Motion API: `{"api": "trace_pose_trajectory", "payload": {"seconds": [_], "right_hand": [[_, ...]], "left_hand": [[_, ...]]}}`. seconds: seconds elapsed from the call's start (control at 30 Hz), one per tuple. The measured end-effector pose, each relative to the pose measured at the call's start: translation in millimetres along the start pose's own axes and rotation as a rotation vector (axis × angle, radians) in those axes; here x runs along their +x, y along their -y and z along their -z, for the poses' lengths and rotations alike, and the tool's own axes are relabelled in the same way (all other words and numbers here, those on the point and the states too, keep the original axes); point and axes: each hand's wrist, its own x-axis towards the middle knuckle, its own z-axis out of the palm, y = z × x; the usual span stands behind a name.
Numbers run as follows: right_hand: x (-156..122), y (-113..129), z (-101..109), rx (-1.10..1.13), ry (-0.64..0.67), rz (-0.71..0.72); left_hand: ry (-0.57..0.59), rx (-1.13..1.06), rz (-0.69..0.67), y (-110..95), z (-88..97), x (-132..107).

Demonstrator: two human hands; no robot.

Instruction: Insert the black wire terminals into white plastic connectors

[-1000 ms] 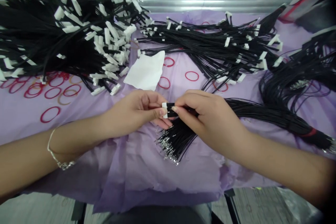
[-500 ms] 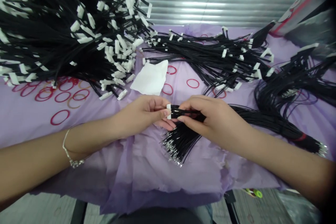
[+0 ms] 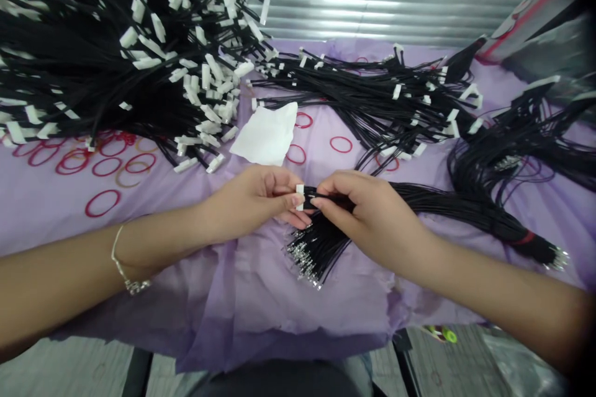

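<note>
Between finger and thumb, my left hand (image 3: 272, 198) grips a small white connector (image 3: 300, 197) standing upright at the end of some black wires. My right hand (image 3: 367, 205) pinches those black wires (image 3: 309, 198) just to the right of the connector. Underneath lies a bundle of black wires (image 3: 321, 242) with bare silvery terminals fanned out toward me. To the right, another long wire bundle (image 3: 475, 211) runs out from behind my right hand, with a red band around it near its silvery tips. Part of the held wires is hidden by my right fingers.
A big heap of black cables with white connectors (image 3: 205, 80) fills the back left. More cables (image 3: 363, 93) lie at the back, near a white paper scrap (image 3: 265, 135). Red rubber bands (image 3: 103, 203) are scattered on the purple cloth (image 3: 261, 298). A grey corrugated panel (image 3: 372, 0) stands behind.
My right fingers have shifted slightly left along the wires, closer to the connector. The left hand keeps its hold, and the whole view has moved a little.
</note>
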Motion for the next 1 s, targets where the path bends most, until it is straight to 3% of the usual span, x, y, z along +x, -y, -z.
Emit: {"api": "trace_pose_trajectory", "payload": {"seconds": [0.2,0.53,0.83,1.0], "right_hand": [[1,-1,5,0.001,0.032,-0.007],[-1,0,-3,0.049,-0.056,0.05],[-1,0,-7,-0.044,-0.062,0.11],[2,-5,5,-0.171,-0.088,0.214]], "left_hand": [[0.004,-0.016,-0.015,2,1.6,1],[-0.015,0.071,-0.088,6,-1.5,-3],[-0.022,0.08,-0.091,6,-4.4,-4],[-0.04,0.026,-0.071,6,-1.7,-1]]}}
